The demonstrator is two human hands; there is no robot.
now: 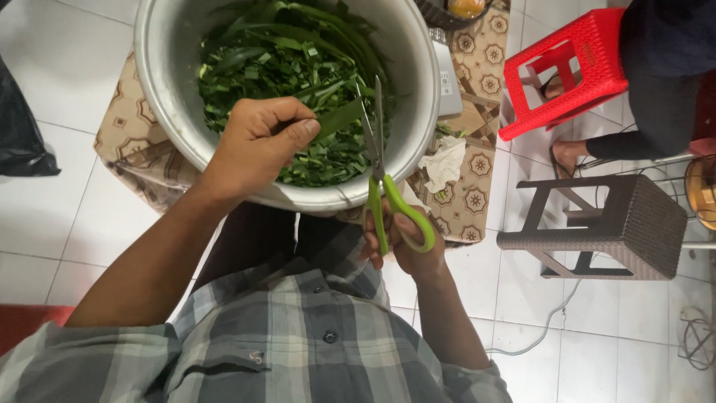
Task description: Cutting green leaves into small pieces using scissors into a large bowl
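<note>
**Leaves under the scissors, over the big bowl**

Nearest is a plaid shirt [298, 343]. Beyond it, a large metal bowl [160, 82] of chopped green leaves [261, 67] sits on a patterned mat [477, 186]. The left hand [257, 145] pinches a long leaf [339, 118] over the bowl. The right hand [403, 242] grips green-handled scissors [382, 175], blades slightly parted at the leaf.

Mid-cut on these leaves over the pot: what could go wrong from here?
The left hand pinches the green leaf right beside the scissors, so the blades could nick a fingertip. Cut pieces might also drop past the rim of the metal pot onto the patterned mat.
</note>
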